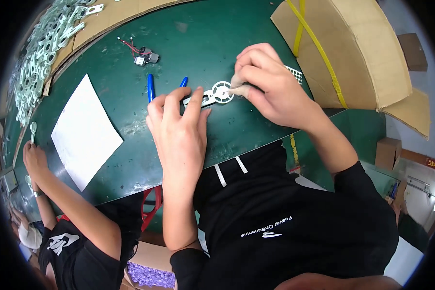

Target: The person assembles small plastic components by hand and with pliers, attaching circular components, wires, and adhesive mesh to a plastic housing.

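A white plastic part (221, 92) with a round spoked ring and a slotted arm lies low over the green table. My left hand (178, 128) is closed on its arm, thumb and fingers at either side. My right hand (273, 89) pinches at the ring's hub; pale covers seem to wrap its thumb and index fingertips. Whatever small thing sits in that pinch is too hidden to name. Just beyond my left fingers, a tool's blue handles (151, 88) stick out, its head covered by the hand. Farther back lies a small dark motor (146, 57) with red and black wires.
White paper (86, 133) lies to the left. At far left, pale plastic parts (46, 60) pile up beside cardboard (116, 14); a co-worker's hand (35, 158) holds one. A strapped cardboard box (343, 53) stands right, near a dotted white sheet (295, 74).
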Available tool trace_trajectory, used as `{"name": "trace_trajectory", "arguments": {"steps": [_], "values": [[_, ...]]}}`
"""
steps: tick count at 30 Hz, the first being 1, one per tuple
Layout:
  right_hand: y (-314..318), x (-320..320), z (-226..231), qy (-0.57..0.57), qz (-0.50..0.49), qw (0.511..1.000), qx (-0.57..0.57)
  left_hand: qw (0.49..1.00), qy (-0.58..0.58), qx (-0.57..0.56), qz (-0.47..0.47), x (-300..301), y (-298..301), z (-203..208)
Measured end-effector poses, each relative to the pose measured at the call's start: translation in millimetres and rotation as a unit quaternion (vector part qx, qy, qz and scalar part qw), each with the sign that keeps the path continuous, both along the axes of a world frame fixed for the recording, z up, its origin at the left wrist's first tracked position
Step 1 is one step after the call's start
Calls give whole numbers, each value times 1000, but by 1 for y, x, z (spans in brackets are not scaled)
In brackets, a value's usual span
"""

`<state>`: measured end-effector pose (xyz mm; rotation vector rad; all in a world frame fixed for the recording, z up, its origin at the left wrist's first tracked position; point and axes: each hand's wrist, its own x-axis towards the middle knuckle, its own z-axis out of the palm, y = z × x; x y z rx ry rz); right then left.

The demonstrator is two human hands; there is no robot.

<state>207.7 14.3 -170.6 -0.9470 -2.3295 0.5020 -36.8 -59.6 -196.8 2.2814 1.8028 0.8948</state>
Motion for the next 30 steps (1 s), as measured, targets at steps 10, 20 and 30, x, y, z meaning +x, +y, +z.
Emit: {"name": "trace_trajectory", "arguments": {"steps": [10, 20, 30], "values": [[3, -14, -4, -44, 60, 997, -23, 998, -51, -37, 12, -6, -16, 7], [-11, -27, -1, -41, 57, 997, -36, 997, -75, -34, 10, -9, -31, -3], [-19, -27, 0, -34, -8, 992, -118, 995, -98, -31, 14, -1, -28, -8]]}}
